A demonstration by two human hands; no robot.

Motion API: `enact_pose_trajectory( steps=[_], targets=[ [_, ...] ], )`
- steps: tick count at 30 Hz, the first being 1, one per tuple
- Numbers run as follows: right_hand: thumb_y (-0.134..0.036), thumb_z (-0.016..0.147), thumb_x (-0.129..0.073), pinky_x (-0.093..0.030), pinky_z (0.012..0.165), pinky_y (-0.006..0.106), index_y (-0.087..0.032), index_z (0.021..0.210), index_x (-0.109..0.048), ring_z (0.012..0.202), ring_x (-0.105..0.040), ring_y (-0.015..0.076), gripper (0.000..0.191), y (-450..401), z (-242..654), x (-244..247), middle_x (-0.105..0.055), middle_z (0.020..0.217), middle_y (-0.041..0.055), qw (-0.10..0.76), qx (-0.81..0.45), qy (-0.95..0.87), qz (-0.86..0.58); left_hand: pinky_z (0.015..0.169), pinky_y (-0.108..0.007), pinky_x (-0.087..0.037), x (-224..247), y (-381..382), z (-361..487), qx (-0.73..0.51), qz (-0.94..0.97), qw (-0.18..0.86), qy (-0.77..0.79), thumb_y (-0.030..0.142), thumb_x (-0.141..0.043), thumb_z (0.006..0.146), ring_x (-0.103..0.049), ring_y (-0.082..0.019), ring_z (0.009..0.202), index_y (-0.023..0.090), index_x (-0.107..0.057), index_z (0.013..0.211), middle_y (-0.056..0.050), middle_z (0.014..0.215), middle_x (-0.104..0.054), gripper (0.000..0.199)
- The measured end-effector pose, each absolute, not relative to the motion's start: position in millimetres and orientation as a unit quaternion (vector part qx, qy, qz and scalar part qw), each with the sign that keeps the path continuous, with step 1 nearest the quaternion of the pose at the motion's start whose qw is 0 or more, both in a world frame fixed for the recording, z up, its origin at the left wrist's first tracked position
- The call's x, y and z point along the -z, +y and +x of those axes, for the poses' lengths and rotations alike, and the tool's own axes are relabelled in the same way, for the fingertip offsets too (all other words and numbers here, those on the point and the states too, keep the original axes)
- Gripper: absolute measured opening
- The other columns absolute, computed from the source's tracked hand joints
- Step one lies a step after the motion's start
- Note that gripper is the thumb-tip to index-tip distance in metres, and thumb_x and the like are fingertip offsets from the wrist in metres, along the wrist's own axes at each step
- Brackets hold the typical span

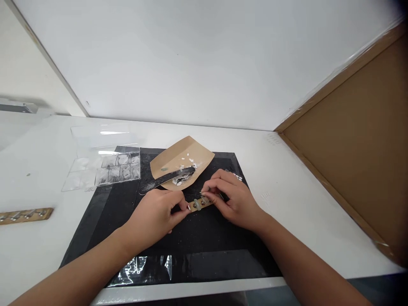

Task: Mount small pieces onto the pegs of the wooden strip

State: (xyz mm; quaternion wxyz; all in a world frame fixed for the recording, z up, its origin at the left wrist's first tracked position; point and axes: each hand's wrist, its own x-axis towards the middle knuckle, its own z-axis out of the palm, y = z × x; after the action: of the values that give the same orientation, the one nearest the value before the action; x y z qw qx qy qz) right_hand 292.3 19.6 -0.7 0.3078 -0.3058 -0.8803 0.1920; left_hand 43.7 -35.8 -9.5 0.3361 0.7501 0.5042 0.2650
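Note:
A narrow wooden strip (pixel 192 206) with metal knobs lies on the black mat (pixel 204 238) between my hands. A pale greenish piece (pixel 197 205) sits across it, with a similar one just right of it. My left hand (pixel 161 210) pinches at the strip's left end, where a small white bit shows by the fingertips. Over the strip's right part, my right hand (pixel 231 197) has thumb and fingers pressed together; what they hold is too small to make out. Its fingers hide the strip's right end.
Behind my hands, a brown paper tray (pixel 172 157) holds white bits and a dark curved tool (pixel 159 180). A clear compartment box (pixel 117 173) stands back left. Another knobbed wooden strip (pixel 27 216) lies far left. White discs (pixel 238 177) lie beyond my right hand.

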Motion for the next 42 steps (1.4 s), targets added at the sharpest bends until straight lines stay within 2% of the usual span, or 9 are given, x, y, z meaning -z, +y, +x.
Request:
enact_pose_trajectory(
  steps=[4,10,12,19,25,34,42],
  targets=[
    [-0.021,0.104,-0.063,-0.046,0.077,0.036,-0.022,0.103,-0.068,0.080,-0.059,0.0168,0.006,26.9,304.2,-3.3,-0.060,0.093,0.0032,0.324,-0.182,-0.865,-0.336,0.042,-0.017,-0.044,10.8,-36.8,46.5,-0.270,0.717,0.378,0.520,0.023,-0.071,0.093,-0.061,-0.005,0.038,0.019,-0.066,0.080,0.002,0.082,-0.080,0.014],
    [-0.022,0.102,-0.066,-0.047,0.077,0.036,-0.023,0.102,-0.069,0.077,-0.059,0.0160,0.004,29.5,310.3,-6.5,-0.059,0.093,0.0023,0.342,-0.170,-0.855,-0.351,0.040,-0.016,-0.040,12.2,-38.6,51.0,-0.274,0.707,0.377,0.531,0.025,-0.070,0.094,-0.061,-0.007,0.036,0.021,-0.066,0.085,0.007,0.060,-0.070,0.010],
    [-0.021,0.102,-0.066,-0.045,0.077,0.036,-0.023,0.102,-0.069,0.079,-0.059,0.0167,0.004,26.3,305.6,-5.3,-0.060,0.091,0.0020,0.330,-0.177,-0.865,-0.334,0.040,-0.016,-0.040,11.9,-39.4,52.0,-0.275,0.700,0.379,0.539,0.025,-0.071,0.093,-0.062,-0.008,0.035,0.020,-0.066,0.085,0.007,0.060,-0.071,0.011],
    [-0.021,0.105,-0.062,-0.038,0.080,0.036,-0.021,0.101,-0.069,0.083,-0.057,0.0160,0.008,11.1,285.1,0.8,-0.061,0.088,0.0011,0.262,-0.213,-0.908,-0.249,0.039,-0.017,-0.043,7.4,-40.7,55.2,-0.286,0.664,0.406,0.558,0.031,-0.076,0.090,-0.063,-0.007,0.036,0.019,-0.064,0.081,0.002,0.082,-0.081,0.019],
    [-0.021,0.106,-0.060,-0.035,0.080,0.035,-0.020,0.102,-0.068,0.083,-0.056,0.0157,0.009,10.5,282.2,2.0,-0.059,0.087,0.0009,0.251,-0.196,-0.914,-0.251,0.044,-0.019,-0.048,4.6,-39.1,56.1,-0.275,0.655,0.407,0.574,0.030,-0.078,0.089,-0.065,-0.008,0.038,0.019,-0.065,0.081,0.004,0.077,-0.079,0.019],
    [-0.020,0.106,-0.057,-0.035,0.080,0.036,-0.020,0.102,-0.066,0.080,-0.054,0.0168,0.010,6.2,279.8,-2.1,-0.059,0.086,0.0018,0.247,-0.159,-0.922,-0.253,0.045,-0.019,-0.047,2.6,-39.1,56.7,-0.277,0.643,0.411,0.584,0.030,-0.080,0.087,-0.064,-0.007,0.037,0.019,-0.064,0.077,0.004,0.079,-0.079,0.022],
    [-0.019,0.105,-0.057,-0.036,0.080,0.037,-0.020,0.102,-0.065,0.080,-0.055,0.0167,0.008,6.0,279.4,-3.1,-0.060,0.086,0.0017,0.241,-0.134,-0.928,-0.252,0.043,-0.018,-0.045,3.0,-38.2,57.3,-0.282,0.644,0.409,0.581,0.029,-0.079,0.087,-0.064,-0.008,0.037,0.019,-0.062,0.075,0.005,0.071,-0.076,0.023]
  ],
)
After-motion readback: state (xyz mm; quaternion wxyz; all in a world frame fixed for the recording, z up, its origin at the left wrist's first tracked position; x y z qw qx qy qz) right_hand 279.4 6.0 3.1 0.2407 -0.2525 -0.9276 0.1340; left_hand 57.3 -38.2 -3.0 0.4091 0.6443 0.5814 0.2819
